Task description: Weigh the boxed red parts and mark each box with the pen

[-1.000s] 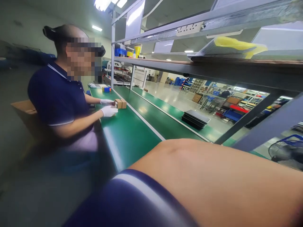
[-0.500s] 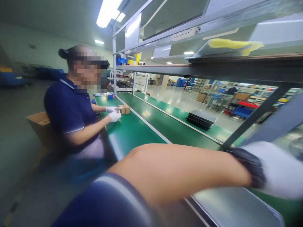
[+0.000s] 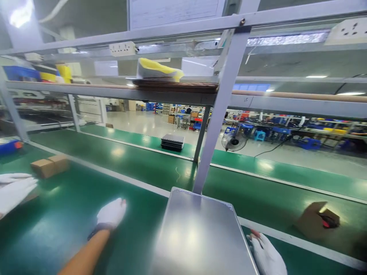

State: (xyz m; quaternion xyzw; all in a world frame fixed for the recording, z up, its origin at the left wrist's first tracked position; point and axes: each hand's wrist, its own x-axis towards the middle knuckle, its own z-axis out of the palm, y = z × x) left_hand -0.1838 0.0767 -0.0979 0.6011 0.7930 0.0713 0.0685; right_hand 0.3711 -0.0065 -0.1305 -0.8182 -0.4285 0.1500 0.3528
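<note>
Below, silver panel (image 3: 200, 236) cut off; right fingers (image 3: 259, 240) beside, contact unclear.

This looks like a factory assembly workshop, judging by the long green workbench (image 3: 137, 236), the metal frame (image 3: 213, 126) rising from it, the power strip (image 3: 122, 49) above it and, beyond it, a caged fan (image 3: 234, 141), blue stool (image 3: 259, 135) and cluttered worktables (image 3: 329, 131) across shiny floor (image 3: 134, 119).
</note>
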